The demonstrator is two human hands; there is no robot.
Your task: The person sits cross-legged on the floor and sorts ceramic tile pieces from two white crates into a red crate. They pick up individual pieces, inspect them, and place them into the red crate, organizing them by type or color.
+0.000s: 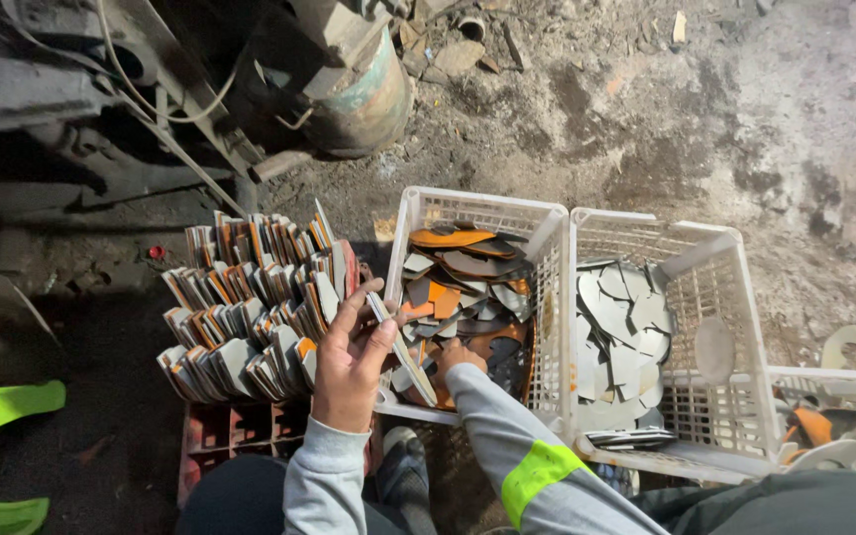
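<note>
Left hand (pixel 349 362) pinches a thin flat piece (pixel 403 349), long axis running eleven to five o'clock; right hand (pixel 458 355) digs, grip unclear, into a white crate (pixel 547 233) of orange and grey offcuts.

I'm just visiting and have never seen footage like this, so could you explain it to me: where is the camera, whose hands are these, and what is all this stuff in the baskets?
There is no machine at work here. The one picture comes from a camera worn on a person's head, looking down at their own two hands. The left hand is raised and holds a thin flat piece between its fingers. The right hand reaches down into a white plastic basket of flat orange, grey and dark cut pieces. A second white basket beside it holds pale grey pieces. To the left, similar pieces stand on edge in packed rows on a red crate. The ground is bare dirt.
</note>
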